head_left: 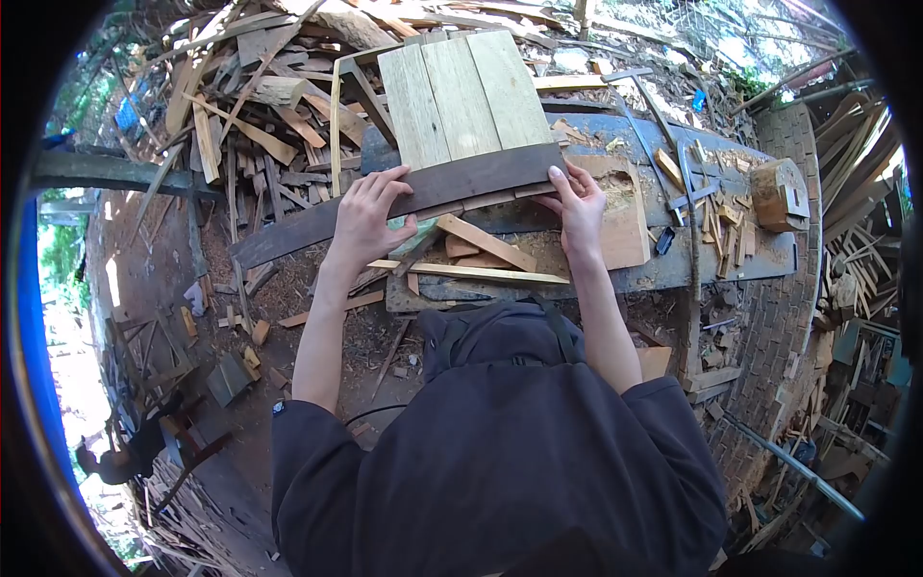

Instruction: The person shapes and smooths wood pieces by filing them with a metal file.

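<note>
A long dark wooden board (461,186) lies across the near edge of a panel of pale planks (461,91), its left end reaching out past the panel. My left hand (370,216) grips the board left of its middle, fingers over the top and thumb on the near side. At the board's right end, my right hand (579,204) pinches it with the thumb on its face and the fingers beneath. Part of the panel's near edge is hidden behind the board. Under it stands a dark workbench (635,279) with loose wood strips (487,242).
Scrap wood (279,91) is heaped behind the bench to the left. On the bench's right side lie a metal clamp or square (694,195), small offcuts (733,236) and a wooden block (777,192). A brick wall (769,317) runs along the right.
</note>
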Demonstrator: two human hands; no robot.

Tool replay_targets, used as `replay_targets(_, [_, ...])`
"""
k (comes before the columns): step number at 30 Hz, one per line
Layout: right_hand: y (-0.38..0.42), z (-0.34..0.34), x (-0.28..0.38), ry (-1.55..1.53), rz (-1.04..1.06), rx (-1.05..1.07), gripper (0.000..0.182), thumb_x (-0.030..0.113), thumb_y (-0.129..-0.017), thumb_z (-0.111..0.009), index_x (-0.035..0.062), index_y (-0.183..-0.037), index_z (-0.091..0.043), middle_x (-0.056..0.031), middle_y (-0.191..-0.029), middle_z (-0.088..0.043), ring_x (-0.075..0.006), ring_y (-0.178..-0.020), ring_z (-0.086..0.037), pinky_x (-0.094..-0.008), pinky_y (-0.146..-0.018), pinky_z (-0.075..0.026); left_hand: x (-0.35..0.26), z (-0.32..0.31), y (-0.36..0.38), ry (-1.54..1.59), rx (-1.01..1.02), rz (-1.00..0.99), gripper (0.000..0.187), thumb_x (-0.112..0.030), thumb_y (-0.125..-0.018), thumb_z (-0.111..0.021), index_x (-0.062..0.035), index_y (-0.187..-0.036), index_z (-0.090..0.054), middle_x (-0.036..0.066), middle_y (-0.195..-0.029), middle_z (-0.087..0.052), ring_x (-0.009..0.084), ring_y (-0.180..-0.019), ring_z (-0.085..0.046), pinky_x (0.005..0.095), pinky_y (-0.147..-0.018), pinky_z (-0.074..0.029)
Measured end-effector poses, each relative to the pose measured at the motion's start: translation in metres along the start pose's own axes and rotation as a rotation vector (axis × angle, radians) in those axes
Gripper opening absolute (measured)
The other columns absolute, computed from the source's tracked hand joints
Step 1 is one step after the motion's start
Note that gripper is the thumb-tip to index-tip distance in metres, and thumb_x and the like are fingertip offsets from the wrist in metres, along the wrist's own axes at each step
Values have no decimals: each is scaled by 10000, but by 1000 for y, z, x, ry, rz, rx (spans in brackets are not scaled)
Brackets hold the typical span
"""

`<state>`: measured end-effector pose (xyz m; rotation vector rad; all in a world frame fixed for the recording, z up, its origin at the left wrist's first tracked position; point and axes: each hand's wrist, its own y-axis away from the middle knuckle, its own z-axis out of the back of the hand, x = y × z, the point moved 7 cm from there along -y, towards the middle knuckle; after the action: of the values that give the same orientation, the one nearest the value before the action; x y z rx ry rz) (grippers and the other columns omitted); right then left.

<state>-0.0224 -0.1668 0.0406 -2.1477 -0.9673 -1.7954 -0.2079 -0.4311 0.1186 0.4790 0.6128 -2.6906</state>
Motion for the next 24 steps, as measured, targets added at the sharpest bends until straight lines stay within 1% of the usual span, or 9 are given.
replay_targets(9, [3,-1,6,11,18,9,422,197,-996,-734,-46,-1321,-619,-131,-1141,-729,-170,-988,-716,-336,-760,-651,-2,0,1,31,-23,-133,344,-128,-707,-779,-64,-1013,-635,113,-1313,-668,335,-1099,-646,442,-940,-520])
replay_targets(11, [6,-3,10,34,-8,35,456,287,-1042,-668,-72,-1313,-595,-167,-1156,-706,-232,-968,-739,-368,-795,-670,-2,0,2,42,-68,-130,335,-130,-709,-781,-55,-1006,-646,124,-1319,-665,351,-1098,-643,447,-939,-524])
replay_targets(13, [12,-4,11,18,-26,85,634,501,-1088,-511,-52,-1398,-543,-178,-1215,-680,-257,-961,-744,-397,-761,-657,-7,2,3,69,-173,-153,347,-91,-682,-804,-50,-993,-655,135,-1300,-669,351,-1087,-641,453,-917,-522])
replay_targets(15, [10,-1,3,-27,-41,75,714,574,-1085,-455,-43,-1440,-510,-173,-1227,-673,-264,-941,-744,-399,-742,-647,-4,1,6,95,-228,-143,392,-42,-672,-801,-47,-1031,-643,150,-1312,-667,369,-1094,-639,471,-926,-529])
replay_targets(19, [7,2,-2,-6,-34,51,697,585,-1083,-449,-17,-1427,-515,-156,-1188,-683,-244,-910,-743,-380,-721,-640,-4,1,13,125,-312,-161,435,-7,-675,-796,-42,-1074,-625,177,-1331,-663,377,-1108,-636,482,-949,-528])
replay_targets(21, [-2,7,-14,30,-33,32,647,576,-1086,-450,12,-1395,-525,-126,-1142,-691,-213,-881,-742,-367,-707,-632,8,1,19,240,-394,-52,460,13,-704,-801,-38,-1118,-606,212,-1340,-655,382,-1123,-632,484,-966,-525])
replay_targets(22, [-9,7,-14,124,37,45,611,572,-1085,-459,31,-1355,-540,-104,-1107,-695,-190,-863,-740,-360,-695,-626,13,-1,23,281,-406,-31,436,2,-761,-808,-38,-1141,-598,226,-1363,-644,351,-1136,-632,449,-974,-518])
replay_targets(23, [-10,13,-19,121,48,28,611,572,-1085,-459,31,-1355,-540,-104,-1107,-695,-190,-863,-740,-360,-695,-626,15,-5,28,291,-403,-48,436,2,-761,-808,-38,-1141,-598,226,-1363,-644,351,-1136,-632,449,-974,-518])
replay_targets(24, [0,9,-13,66,-12,10,643,577,-1072,-493,10,-1374,-535,-105,-1098,-692,-187,-909,-732,-332,-703,-613,25,-7,35,396,-429,49,421,-4,-789,-806,-40,-1151,-594,223,-1371,-641,334,-1142,-630,432,-987,-509])
